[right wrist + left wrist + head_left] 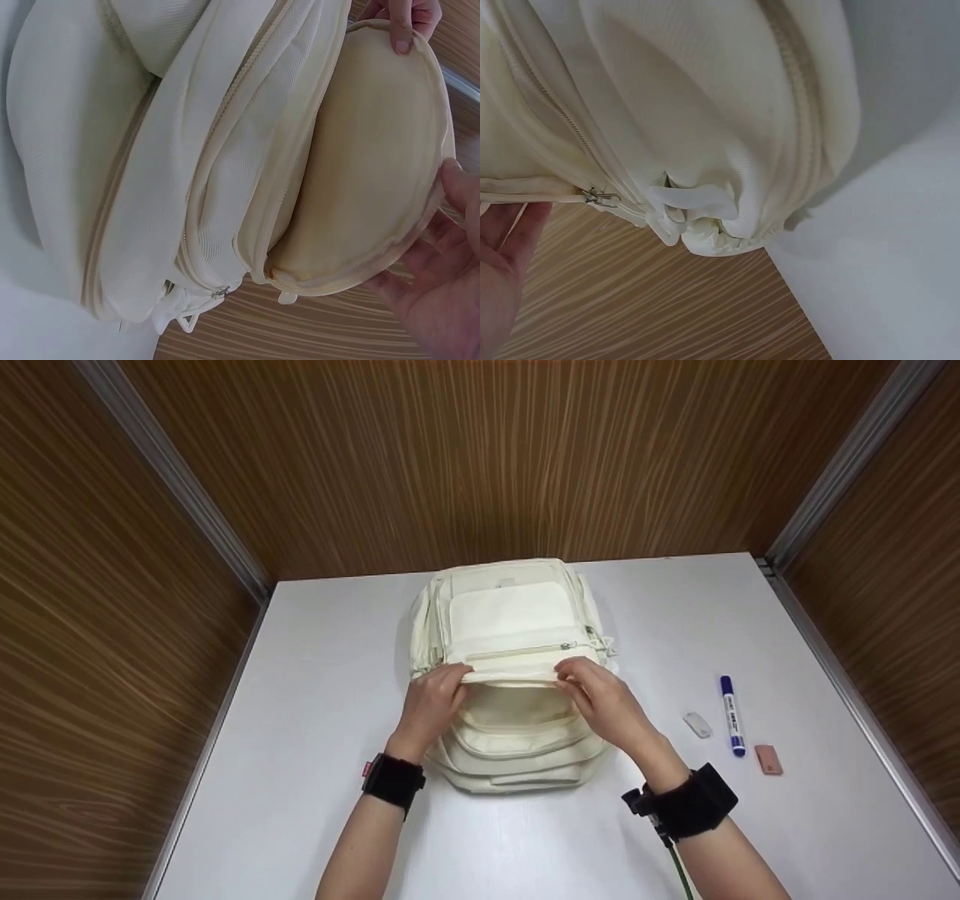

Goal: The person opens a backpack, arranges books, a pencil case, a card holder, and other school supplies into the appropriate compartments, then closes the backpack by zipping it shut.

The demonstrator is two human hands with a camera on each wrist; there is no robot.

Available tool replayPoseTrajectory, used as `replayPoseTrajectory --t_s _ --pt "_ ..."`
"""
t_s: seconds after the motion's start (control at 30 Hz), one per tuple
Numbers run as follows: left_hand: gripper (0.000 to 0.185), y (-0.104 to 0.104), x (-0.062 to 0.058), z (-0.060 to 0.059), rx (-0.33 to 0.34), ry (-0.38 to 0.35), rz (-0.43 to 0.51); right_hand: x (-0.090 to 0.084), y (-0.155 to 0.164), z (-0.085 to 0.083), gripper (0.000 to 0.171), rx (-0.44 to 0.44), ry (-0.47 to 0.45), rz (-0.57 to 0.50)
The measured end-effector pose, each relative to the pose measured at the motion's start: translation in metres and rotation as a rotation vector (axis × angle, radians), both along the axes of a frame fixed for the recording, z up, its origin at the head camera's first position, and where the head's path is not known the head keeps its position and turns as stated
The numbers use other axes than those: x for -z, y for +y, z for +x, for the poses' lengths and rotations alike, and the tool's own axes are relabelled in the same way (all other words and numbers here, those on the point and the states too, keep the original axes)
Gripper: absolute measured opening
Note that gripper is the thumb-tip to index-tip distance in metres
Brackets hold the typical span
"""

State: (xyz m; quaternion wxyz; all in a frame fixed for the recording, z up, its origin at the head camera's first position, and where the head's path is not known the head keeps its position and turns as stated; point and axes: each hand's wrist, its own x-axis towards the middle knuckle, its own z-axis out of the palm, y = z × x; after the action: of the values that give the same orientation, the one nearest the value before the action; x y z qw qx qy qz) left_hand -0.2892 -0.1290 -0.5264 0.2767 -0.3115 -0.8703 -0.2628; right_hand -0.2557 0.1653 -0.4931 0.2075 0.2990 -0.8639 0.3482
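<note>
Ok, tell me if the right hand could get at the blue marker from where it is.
Probably yes. The blue marker lies in the open on the white table, to the right of the right hand, with nothing between. But that hand now grips the cream backpack opening and must let go first.

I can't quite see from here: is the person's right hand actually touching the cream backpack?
Touching. The head view shows the right hand pinching the rim of the backpack at its open pocket; in the right wrist view its fingers curl round that rim.
</note>
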Motion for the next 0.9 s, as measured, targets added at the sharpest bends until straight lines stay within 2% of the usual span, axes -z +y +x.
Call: replayPoseTrajectory --t_s 0.1,0.2,0.37,0.67,0.9 --pt "0.011 0.001 -0.004 -0.002 -0.042 -0.017 0.036 0.001 0.01 0.003 0.033 0.05 -0.006 -0.036" --pt "0.007 0.001 -0.008 -0.005 -0.093 -0.03 0.066 0.002 0.025 0.005 0.045 0.144 -0.034 -0.059" --pt "0.013 0.002 -0.017 -0.009 -0.156 -0.055 0.088 0.012 0.057 0.009 0.046 0.308 -0.142 -0.027" --pt "0.022 0.002 -0.039 -0.02 -0.21 -0.127 0.104 0.029 0.12 0.029 0.042 0.517 -0.376 0.17" --pt "0.03 0.005 -0.058 -0.032 -0.268 -0.183 0.102 0.04 0.163 0.04 0.042 0.628 -0.544 0.354"
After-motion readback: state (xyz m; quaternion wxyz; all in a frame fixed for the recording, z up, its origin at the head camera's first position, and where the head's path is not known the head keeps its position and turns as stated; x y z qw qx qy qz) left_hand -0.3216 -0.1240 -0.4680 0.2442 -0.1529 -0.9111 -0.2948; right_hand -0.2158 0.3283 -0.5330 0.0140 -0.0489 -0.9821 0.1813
